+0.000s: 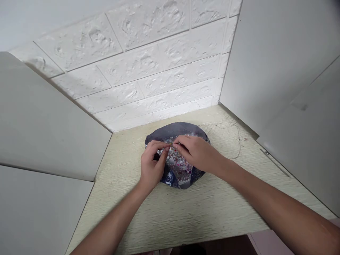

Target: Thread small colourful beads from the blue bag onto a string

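A dark blue plastic bag (pixel 175 128), its mouth spread wide, lies on the table and holds many small beads (pixel 176 161) in clear, white, pink and red tones. Above the beads, my left hand (pixel 152 161) pinches a tiny yellowish piece (pixel 170 144) between thumb and forefinger; it looks like a bead, though it is very small. Almost touching those fingertips, my right hand (pixel 195 150) has its thumb and forefinger pressed together. Whatever sits in that right pinch is too small to make out.
The pale wood-grain table (pixel 127 219) meets a white brick-patterned wall (pixel 159 60) at the back. White panels stand at the left (pixel 53 117) and right (pixel 281 88). Loose thin thread (pixel 238 138) lies behind the bag on the right. A slim metal strip (pixel 275 163) lies near the right panel.
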Demonstrator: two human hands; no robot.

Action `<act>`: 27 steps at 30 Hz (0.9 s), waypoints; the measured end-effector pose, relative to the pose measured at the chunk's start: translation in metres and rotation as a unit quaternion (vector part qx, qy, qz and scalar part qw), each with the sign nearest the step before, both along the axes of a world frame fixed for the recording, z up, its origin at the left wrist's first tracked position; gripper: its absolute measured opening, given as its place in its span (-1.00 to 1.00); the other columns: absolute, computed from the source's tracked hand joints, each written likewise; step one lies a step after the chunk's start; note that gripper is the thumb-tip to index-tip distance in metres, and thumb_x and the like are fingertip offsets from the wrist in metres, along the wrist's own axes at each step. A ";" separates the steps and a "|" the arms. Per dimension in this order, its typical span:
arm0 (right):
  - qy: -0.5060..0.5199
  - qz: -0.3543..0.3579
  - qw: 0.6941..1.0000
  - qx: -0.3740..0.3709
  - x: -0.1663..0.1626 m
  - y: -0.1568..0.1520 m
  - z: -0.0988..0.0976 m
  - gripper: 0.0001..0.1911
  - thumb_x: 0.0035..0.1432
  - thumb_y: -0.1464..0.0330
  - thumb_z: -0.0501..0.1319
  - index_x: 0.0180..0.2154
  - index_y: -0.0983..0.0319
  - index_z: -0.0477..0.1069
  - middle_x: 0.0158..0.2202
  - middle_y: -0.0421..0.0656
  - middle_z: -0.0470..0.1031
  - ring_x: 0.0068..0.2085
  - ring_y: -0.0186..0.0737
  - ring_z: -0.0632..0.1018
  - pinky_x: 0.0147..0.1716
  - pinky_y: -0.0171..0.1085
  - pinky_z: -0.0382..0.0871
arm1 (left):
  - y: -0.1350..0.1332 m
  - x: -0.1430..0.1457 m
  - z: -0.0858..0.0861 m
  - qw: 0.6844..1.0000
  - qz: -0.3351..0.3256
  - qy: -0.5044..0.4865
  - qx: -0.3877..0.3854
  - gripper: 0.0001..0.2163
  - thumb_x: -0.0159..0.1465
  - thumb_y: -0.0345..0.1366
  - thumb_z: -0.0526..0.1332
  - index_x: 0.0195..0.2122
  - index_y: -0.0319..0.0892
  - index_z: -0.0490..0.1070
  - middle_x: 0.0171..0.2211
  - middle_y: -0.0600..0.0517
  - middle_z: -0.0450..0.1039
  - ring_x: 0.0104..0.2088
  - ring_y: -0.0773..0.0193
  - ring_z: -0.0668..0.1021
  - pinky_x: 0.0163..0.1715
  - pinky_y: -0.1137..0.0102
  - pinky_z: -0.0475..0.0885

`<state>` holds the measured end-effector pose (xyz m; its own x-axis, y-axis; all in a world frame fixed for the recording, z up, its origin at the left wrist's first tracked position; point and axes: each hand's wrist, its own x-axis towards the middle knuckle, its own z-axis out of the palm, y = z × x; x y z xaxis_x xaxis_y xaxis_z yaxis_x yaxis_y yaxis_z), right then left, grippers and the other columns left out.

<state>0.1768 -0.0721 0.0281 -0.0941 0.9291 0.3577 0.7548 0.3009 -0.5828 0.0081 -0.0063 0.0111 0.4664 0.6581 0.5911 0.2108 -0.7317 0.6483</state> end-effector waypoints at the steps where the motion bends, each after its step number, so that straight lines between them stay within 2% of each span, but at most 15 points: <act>1: 0.000 -0.004 1.000 0.002 0.000 0.000 0.001 -0.75 0.34 0.36 -0.05 -0.24 0.27 0.37 -0.31 -0.12 0.48 -0.30 -0.25 0.44 -0.33 -0.27 0.20 | 0.000 0.000 0.001 1.000 0.003 0.013 -0.003 -0.94 0.26 -0.37 0.18 -0.28 -0.14 0.44 -0.30 0.01 0.45 -0.25 0.25 0.48 -0.22 0.35 0.37; 4: -0.004 -0.024 1.000 0.001 0.000 -0.002 0.002 -0.77 0.33 0.37 -0.05 -0.28 0.27 0.34 -0.39 -0.17 0.44 -0.40 -0.30 0.39 -0.41 -0.30 0.13 | -0.002 -0.001 0.004 0.995 0.004 0.094 -0.012 -0.94 0.22 -0.35 0.20 -0.28 -0.16 0.38 -0.37 0.03 0.41 -0.33 0.26 0.45 -0.32 0.36 0.35; 8: -0.010 -0.061 0.998 0.009 0.001 -0.002 0.000 -0.79 0.31 0.37 -0.04 -0.33 0.26 0.30 -0.47 -0.20 0.39 -0.45 -0.33 0.35 -0.44 -0.31 0.09 | -0.004 -0.001 0.008 0.964 -0.049 0.261 0.034 -0.89 0.16 -0.34 0.19 -0.48 -0.17 0.28 -0.51 0.04 0.30 -0.42 0.23 0.38 -0.36 0.32 0.32; 11: -0.018 -0.064 0.998 0.018 0.001 -0.001 -0.001 -0.79 0.30 0.38 -0.04 -0.34 0.26 0.30 -0.45 -0.19 0.41 -0.44 -0.33 0.35 -0.43 -0.31 0.07 | -0.005 0.001 0.009 0.946 -0.057 0.316 0.053 -0.95 0.15 -0.34 0.18 -0.38 -0.18 0.37 -0.43 -0.02 0.37 -0.36 0.17 0.42 -0.33 0.28 0.35; 15: -0.023 -0.061 0.998 0.021 0.001 0.000 -0.002 -0.79 0.30 0.38 -0.05 -0.33 0.26 0.30 -0.44 -0.18 0.42 -0.44 -0.33 0.35 -0.43 -0.31 0.07 | -0.004 0.003 0.006 0.945 -0.048 0.321 0.046 -0.82 0.18 -0.31 0.19 -0.19 -0.18 0.44 -0.31 -0.08 0.43 -0.25 0.09 0.48 -0.29 0.26 0.39; 19: -0.030 -0.065 0.997 0.021 0.000 0.000 -0.002 -0.79 0.29 0.39 -0.04 -0.33 0.26 0.31 -0.43 -0.18 0.43 -0.43 -0.32 0.36 -0.44 -0.30 0.06 | -0.002 0.003 0.001 0.948 -0.049 0.313 0.030 -0.84 0.22 -0.32 0.17 -0.20 -0.18 0.48 -0.27 -0.08 0.44 -0.20 0.10 0.49 -0.22 0.25 0.41; 24: -0.038 -0.069 0.997 0.012 0.000 0.000 -0.002 -0.79 0.28 0.38 -0.03 -0.32 0.26 0.33 -0.44 -0.17 0.45 -0.42 -0.30 0.38 -0.44 -0.30 0.05 | 0.001 0.002 -0.004 0.955 -0.058 0.288 0.025 -0.85 0.26 -0.36 0.15 -0.25 -0.15 0.52 -0.30 -0.07 0.45 -0.23 0.15 0.51 -0.24 0.29 0.41; 27: -0.042 -0.081 0.996 0.010 0.000 0.000 -0.003 -0.80 0.27 0.37 -0.02 -0.32 0.26 0.34 -0.44 -0.17 0.45 -0.43 -0.30 0.38 -0.45 -0.30 0.04 | 0.002 0.002 -0.005 0.968 -0.064 0.242 -0.003 -0.87 0.26 -0.37 0.16 -0.29 -0.16 0.52 -0.29 -0.06 0.47 -0.24 0.17 0.51 -0.24 0.31 0.40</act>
<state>0.1765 -0.0720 0.0252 0.0264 0.9272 0.3736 0.8407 0.1816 -0.5102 0.0104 -0.0043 0.0062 0.7654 0.5798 0.2792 0.3989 -0.7680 0.5011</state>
